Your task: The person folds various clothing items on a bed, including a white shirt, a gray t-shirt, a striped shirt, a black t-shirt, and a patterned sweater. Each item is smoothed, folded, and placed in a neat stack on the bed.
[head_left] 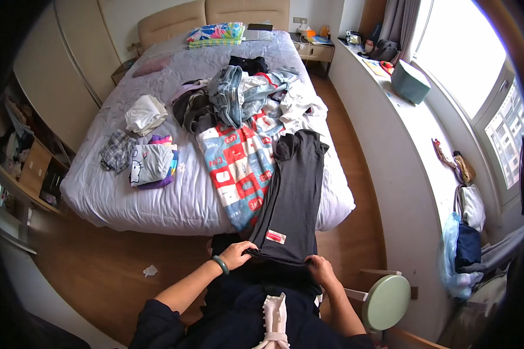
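A dark grey garment (294,196) stretches from the bed's foot end toward me, its near edge pulled out wide. My left hand (239,255) grips one corner of that edge, and my right hand (321,269) pinches the opposite corner. A small red and white patch (275,236) shows near the edge. Beneath and beside the garment lies a red, white and blue checked cloth (240,174). Beyond it rises a heap of clothes with denim (227,94) and a white garment (300,108). On the left rest folded white clothes (145,114), a plaid piece (117,150) and a folded Hello Kitty top (150,165).
The bed (192,209) has a pale quilted cover. A windowsill (423,131) on the right carries a grey-green box (410,82) and bags (468,244). A round green stool (386,302) stands near my right arm. Crumpled white paper (149,271) lies on the wooden floor (100,257).
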`<state>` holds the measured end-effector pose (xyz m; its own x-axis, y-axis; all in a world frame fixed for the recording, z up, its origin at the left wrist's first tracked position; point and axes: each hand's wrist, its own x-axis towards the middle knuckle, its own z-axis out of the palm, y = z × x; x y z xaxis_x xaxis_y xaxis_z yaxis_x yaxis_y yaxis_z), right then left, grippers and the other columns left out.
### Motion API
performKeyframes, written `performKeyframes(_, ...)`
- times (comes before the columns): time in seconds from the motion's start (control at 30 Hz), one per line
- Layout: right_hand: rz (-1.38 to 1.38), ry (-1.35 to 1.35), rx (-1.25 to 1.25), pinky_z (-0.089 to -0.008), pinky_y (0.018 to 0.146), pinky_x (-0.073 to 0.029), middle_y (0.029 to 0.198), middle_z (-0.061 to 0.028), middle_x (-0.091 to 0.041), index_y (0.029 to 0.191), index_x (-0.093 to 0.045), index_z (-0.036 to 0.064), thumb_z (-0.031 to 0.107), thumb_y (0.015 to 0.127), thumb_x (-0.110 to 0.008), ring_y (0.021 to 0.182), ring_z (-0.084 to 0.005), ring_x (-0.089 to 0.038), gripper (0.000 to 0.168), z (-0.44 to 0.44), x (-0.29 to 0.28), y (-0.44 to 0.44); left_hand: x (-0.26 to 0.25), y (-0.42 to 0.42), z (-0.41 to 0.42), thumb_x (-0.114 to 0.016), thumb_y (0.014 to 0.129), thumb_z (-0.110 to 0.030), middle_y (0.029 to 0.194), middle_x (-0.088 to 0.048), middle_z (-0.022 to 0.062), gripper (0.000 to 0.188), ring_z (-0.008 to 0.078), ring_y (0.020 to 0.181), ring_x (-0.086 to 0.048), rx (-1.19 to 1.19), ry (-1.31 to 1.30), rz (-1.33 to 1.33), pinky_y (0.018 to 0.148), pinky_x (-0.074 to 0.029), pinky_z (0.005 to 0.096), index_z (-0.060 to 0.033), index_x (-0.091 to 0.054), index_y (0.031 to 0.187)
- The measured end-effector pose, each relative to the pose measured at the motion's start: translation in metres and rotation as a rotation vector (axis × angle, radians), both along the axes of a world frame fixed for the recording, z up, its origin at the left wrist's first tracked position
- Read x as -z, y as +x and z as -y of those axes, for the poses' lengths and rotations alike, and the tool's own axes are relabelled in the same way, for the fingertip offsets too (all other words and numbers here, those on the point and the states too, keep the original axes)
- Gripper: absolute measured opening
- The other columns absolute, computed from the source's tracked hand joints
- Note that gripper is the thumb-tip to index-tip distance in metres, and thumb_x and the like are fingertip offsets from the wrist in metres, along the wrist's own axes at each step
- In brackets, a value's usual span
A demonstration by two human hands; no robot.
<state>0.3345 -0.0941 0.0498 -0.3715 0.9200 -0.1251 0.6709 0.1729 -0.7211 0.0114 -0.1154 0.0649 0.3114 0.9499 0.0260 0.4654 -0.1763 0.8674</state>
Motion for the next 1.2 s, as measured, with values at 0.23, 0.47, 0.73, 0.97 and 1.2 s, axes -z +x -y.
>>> performKeyframes(0.23,0.247,0.131,-0.235,-0.0409,0.068,-0.045,0.08,-0.0083,-0.059,0.085,-0.063,0.014,0.021,0.075,-0.06,0.078,-0.0289,-0.056,0.013,-0.003,0.029,0.004,-0.003,0.003,-0.064,-0.059,0.079,-0.015,0.085,-0.062,0.0124,0.019,0.0244,0.078,-0.061,0.177,0.053,-0.18,0.07,-0.048,0.0328,-0.0036,-0.057,0.094)
performKeyframes(0.47,0.125,0.015,-0.097,-0.042,0.068,-0.047,0.085,-0.0121,-0.06,0.093,-0.059,0.011,0.022,0.078,-0.06,0.079,-0.0318,-0.059,0.019,-0.058,-0.022,-0.018,-0.024,0.019,-0.241,-0.058,0.082,-0.02,0.085,-0.062,0.0154,0.021,0.0288,0.08,-0.06,-0.316,0.152,-0.136,0.071,-0.046,0.0356,-0.0027,-0.056,0.093)
performKeyframes(0.73,-0.041,0.548,0.052,-0.0407,0.084,-0.042,0.108,-0.0153,-0.051,0.108,-0.052,0.007,0.011,0.071,-0.065,0.1,-0.0344,-0.049,0.039,-0.252,-0.04,-0.072,0.022,0.037,-0.394,-0.063,0.073,-0.049,0.112,-0.054,0.0225,0.067,0.0341,0.107,-0.051,-0.611,-0.102,-0.368,0.09,-0.04,0.0379,0.0013,-0.044,0.113)
performKeyframes(0.97,0.392,0.557,0.175,-0.0467,0.105,-0.019,0.135,-0.0149,-0.036,0.128,-0.043,0.015,0.047,0.082,-0.05,0.128,-0.031,-0.027,0.056,-0.355,0.024,-0.101,0.047,0.043,-0.416,-0.068,0.071,-0.023,0.102,-0.061,0.0175,0.045,0.0283,0.093,-0.06,-0.76,-0.173,-0.022,0.082,-0.046,0.0357,-0.0021,-0.054,0.109)
performKeyframes(1.2,0.397,0.592,0.186,-0.0444,0.106,-0.016,0.136,-0.0143,-0.035,0.129,-0.042,0.011,0.045,0.085,-0.047,0.129,-0.0287,-0.026,0.056,-0.354,0.028,-0.102,0.073,-0.01,-0.41,-0.067,0.076,-0.007,0.096,-0.061,0.0097,0.034,0.0218,0.085,-0.059,-0.805,-0.344,0.878,0.078,-0.047,0.0333,0.0007,-0.052,0.106)
